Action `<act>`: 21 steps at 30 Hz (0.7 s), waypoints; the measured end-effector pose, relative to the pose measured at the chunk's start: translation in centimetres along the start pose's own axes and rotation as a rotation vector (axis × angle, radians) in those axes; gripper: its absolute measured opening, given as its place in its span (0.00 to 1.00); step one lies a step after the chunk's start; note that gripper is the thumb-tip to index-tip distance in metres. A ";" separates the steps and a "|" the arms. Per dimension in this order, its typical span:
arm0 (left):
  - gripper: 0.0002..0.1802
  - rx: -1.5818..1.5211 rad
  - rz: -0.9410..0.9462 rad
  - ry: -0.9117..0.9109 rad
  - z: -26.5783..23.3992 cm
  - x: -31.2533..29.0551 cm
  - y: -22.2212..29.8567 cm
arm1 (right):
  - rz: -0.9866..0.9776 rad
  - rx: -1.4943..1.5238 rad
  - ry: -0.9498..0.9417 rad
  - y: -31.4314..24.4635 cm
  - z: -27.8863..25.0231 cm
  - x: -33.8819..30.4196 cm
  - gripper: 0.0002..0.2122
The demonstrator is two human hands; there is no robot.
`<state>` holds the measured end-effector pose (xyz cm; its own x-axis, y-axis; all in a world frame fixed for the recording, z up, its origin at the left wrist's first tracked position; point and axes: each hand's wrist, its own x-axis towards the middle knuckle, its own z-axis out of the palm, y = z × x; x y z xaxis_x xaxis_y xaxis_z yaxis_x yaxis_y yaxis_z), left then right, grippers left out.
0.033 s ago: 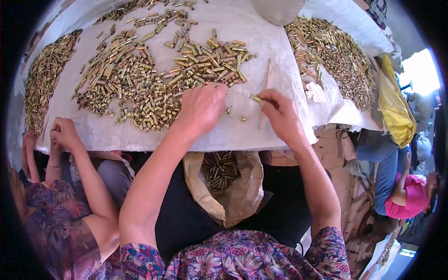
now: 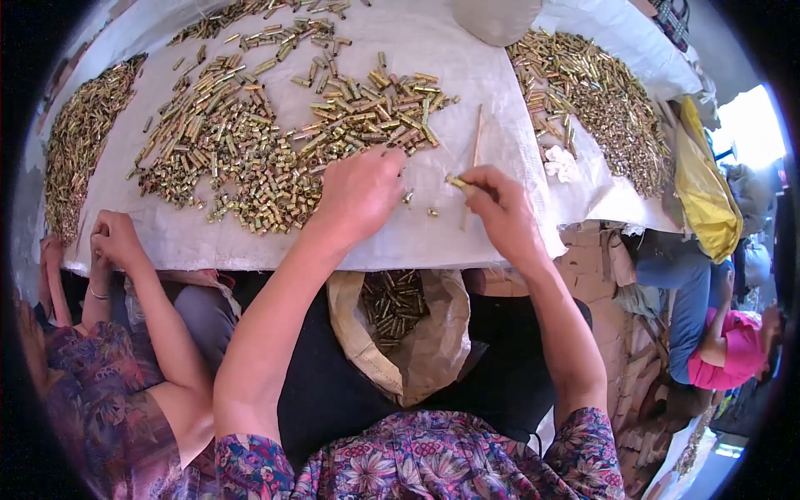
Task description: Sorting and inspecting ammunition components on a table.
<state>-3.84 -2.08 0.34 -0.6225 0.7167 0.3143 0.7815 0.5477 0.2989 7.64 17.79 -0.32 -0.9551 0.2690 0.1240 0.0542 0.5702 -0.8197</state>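
Observation:
My left hand (image 2: 362,187) is closed with its fingers curled down, at the near edge of a pile of brass-coloured metal tubes (image 2: 375,112). Its fingertips are turned away, so what they hold is hidden. To its right, my right hand (image 2: 500,200) pinches a small brass-coloured tube (image 2: 455,181) between thumb and fingers, its end pointing left. On the white sheet (image 2: 383,242) between the hands lie a small metal piece (image 2: 408,197) and a short ring-like piece (image 2: 432,212). Shorter metal pieces (image 2: 267,196) are heaped to the left of my left hand.
A thin wooden stick (image 2: 478,137) lies beyond my right hand. An open paper-lined sack (image 2: 354,333) with dark metal tubes stands between my legs. More heaps lie far left and right (image 2: 612,100). A co-worker's hands (image 2: 117,237) are at the left edge; another person (image 2: 729,350) sits right.
My right hand has shifted very slightly, with the small tube still in its pinch. My left hand has hardly moved.

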 end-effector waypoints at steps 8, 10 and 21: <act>0.04 -1.369 -0.455 -0.084 -2.1 -3.7 2.1 | 0.230 0.519 -0.106 -3.4 0.3 -5.0 0.07; 0.04 -1.408 -0.462 -0.105 -2.3 -4.9 2.8 | 0.250 0.558 -0.101 -4.3 0.7 -5.8 0.07; 0.06 -1.527 -0.459 -0.096 -3.0 -8.1 4.0 | 0.206 0.565 -0.130 -5.8 2.5 -7.5 0.07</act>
<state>4.23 -6.97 1.71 -0.7316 0.6758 -0.0899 -0.2725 -0.1690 0.9472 13.80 10.50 2.13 -0.9710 0.2132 -0.1085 0.1126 0.0071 -0.9936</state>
